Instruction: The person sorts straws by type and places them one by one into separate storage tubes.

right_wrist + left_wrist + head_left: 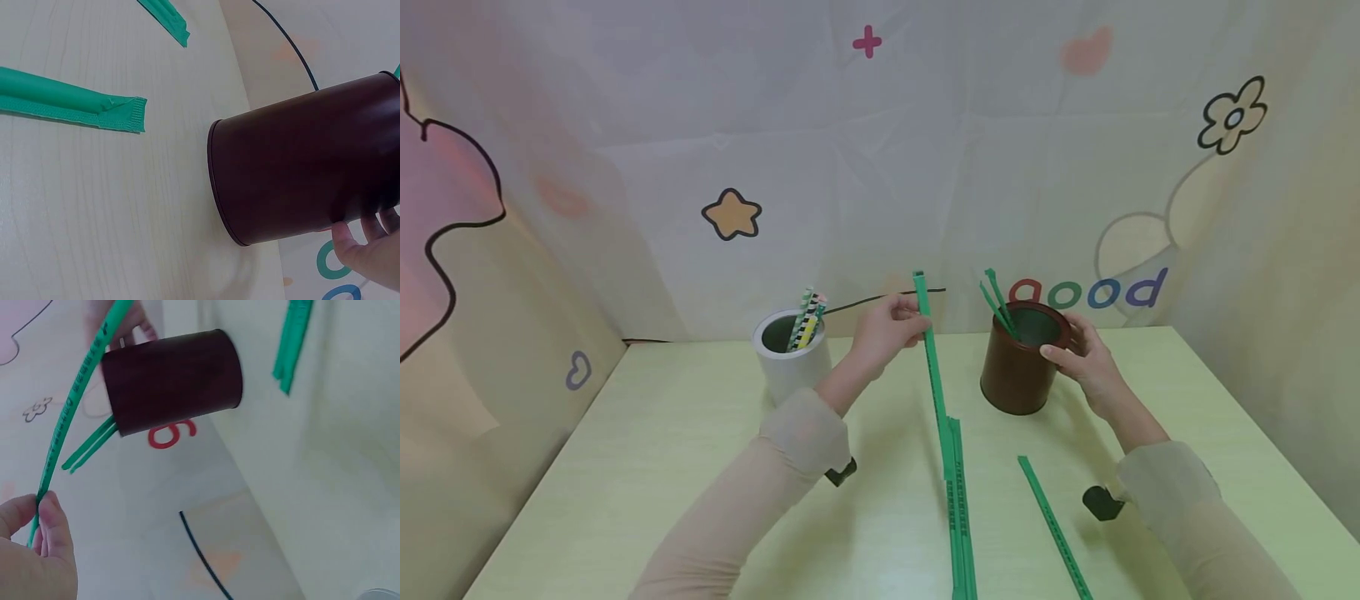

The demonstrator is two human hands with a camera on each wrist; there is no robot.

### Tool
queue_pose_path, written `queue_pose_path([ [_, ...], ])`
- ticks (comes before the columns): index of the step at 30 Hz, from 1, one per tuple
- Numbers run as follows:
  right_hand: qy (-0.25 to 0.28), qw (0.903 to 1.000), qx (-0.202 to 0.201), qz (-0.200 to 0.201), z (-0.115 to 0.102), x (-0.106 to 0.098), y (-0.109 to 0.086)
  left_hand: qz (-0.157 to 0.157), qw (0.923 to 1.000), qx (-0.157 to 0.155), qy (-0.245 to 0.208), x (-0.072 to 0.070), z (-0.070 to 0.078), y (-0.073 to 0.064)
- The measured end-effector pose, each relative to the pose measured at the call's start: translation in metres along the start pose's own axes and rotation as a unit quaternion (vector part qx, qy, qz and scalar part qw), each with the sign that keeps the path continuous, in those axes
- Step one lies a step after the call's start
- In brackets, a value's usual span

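Observation:
My left hand (883, 333) pinches a long, thin green wrapped stick (934, 375) near its upper end, between thumb and fingers. The stick stands nearly upright with dark print along its wrapper; its contents are hidden. My right hand (1092, 367) grips the right side of a dark brown cylindrical cup (1018, 379) near the rim. Inside that cup, a few green sticks (997, 308) lean to the left. In the right wrist view, the fingers (353, 250) lie against the brown wall (300, 162), and a wrapped stick (69, 100) with a crimped end lies on the table.
On the left stands a white cup (793, 375) holding several patterned sticks (807, 321). More green wrapped sticks (958, 525) lie at the table's front middle. Another single green stick (1054, 527) lies to their right. A printed cloth (865, 167) hangs behind the table.

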State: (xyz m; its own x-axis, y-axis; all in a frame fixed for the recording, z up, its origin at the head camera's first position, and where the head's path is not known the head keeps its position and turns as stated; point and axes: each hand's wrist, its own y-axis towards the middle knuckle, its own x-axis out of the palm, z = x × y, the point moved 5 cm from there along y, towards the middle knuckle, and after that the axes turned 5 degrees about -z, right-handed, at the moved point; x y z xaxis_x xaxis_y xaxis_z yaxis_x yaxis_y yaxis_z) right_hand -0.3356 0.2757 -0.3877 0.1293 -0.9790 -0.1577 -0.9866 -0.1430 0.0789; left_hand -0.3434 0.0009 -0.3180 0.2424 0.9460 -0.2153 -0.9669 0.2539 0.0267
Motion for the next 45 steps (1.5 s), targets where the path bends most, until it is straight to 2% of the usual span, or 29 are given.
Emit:
queue_pose_path([
  [4,-0.01,0.9999,0.007,0.002,0.0,-0.001,0.0,0.049,0.9972,0.032,-0.047,-0.007,0.02,0.005],
  [10,-0.005,1.0,0.005,0.003,0.001,-0.001,0.0,0.109,0.9871,0.069,-0.095,-0.013,0.043,0.011],
  [15,0.007,1.0,-0.006,0.001,0.001,0.0,-0.001,0.153,0.9773,0.088,-0.117,-0.013,0.056,0.015],
  [21,0.008,0.9999,-0.01,-0.001,0.001,0.001,-0.001,0.193,0.9653,0.102,-0.144,-0.01,0.063,0.02],
  [27,0.003,1.0,-0.004,-0.002,0.0,0.001,-0.002,0.216,0.958,0.1,-0.159,0.0,0.061,0.025],
  [36,-0.001,1.0,-0.007,0.0,-0.001,0.0,-0.001,0.241,0.9571,0.068,-0.146,0.026,0.041,0.034],
  [45,0.0,1.0,-0.007,-0.002,0.0,0.0,-0.001,0.24,0.9597,0.061,-0.132,0.05,0.026,0.035],
])
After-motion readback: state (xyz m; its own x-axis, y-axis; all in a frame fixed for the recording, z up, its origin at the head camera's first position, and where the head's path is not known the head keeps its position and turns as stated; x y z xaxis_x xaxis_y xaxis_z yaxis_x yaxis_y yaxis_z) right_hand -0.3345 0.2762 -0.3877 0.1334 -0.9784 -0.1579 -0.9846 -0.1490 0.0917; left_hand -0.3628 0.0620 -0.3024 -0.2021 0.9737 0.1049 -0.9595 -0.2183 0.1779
